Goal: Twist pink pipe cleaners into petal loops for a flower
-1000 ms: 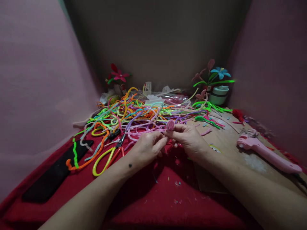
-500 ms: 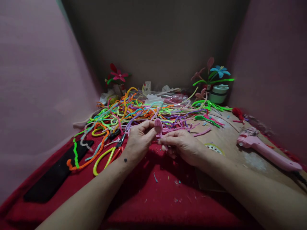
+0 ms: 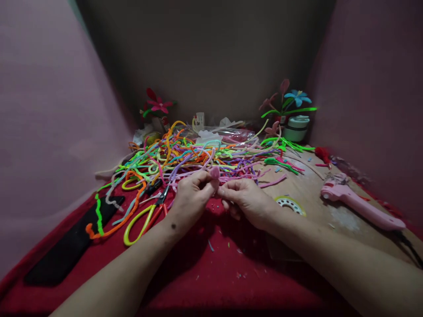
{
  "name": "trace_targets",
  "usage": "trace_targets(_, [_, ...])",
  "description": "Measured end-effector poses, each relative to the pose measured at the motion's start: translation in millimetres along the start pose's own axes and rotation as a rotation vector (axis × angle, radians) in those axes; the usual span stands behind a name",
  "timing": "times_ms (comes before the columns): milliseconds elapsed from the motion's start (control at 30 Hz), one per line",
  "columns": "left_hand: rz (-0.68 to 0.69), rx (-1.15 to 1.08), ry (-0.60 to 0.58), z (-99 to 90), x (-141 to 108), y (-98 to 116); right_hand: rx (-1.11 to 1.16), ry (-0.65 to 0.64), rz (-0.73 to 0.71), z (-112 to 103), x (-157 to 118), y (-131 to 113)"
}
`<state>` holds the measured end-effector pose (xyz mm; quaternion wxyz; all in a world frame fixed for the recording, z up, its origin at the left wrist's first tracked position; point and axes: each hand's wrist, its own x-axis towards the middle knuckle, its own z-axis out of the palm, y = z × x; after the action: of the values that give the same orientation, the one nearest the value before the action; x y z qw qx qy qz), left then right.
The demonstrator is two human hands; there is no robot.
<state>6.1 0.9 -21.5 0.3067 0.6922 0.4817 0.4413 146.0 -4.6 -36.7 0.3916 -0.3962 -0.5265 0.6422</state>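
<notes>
Between my two hands is a pink pipe-cleaner piece with a rounded, folded top. My left hand pinches it between thumb and fingers, just under the rounded part. My right hand is closed at its lower end, thumb against forefinger; the stem there is mostly hidden by the fingers. Both hands are above the red cloth, in front of a heap of coloured pipe cleaners. Scissors with yellow and red handles lie left of my left hand.
A pink hot glue gun rests on a brown board at right, near a yellow-rimmed tape roll. A black flat case lies at left. Pipe-cleaner flowers and a pale green cup stand behind.
The pink piece has turned in my fingers, and less of its stem shows between my hands. My right hand has shifted slightly left. The whole view has moved a little.
</notes>
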Motion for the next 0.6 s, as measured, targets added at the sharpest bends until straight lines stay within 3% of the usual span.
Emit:
trace_targets(67, [-0.193, -0.2, -0.072, 0.2, 0.6, -0.7, -0.012, -0.015, -0.029, 0.4, 0.1, 0.6])
trace_targets(133, [-0.295, -0.332, -0.102, 1.2, 0.9, -0.2, -0.039, -0.006, -0.056, 0.2, 0.8, 1.4])
trace_targets(267, [-0.247, -0.28, -0.026, 1.2, 6.1, 13.5, -0.082, -0.027, -0.03, -0.5, 4.1, 4.6])
trace_targets(367, [-0.144, -0.137, 0.019, 0.4, 19.9, 39.4, -0.302, -0.105, -0.011, 0.8, 5.7, 8.3])
trace_targets(467, [-0.081, -0.052, -0.213, 12.5, 42.6, 65.7, -0.651, -0.1, -0.225, 4.1, 3.6, 10.2])
trace_targets(533, [-0.04, 0.035, -0.398, 32.5, 61.3, 74.7, -0.891, -0.077, -0.348, 6.1, 0.5, 9.3])
trace_targets(600, [0.052, 0.171, -0.473, 59.5, 81.3, 74.5, -1.037, -0.127, -0.369, 6.8, -2.4, 7.5])
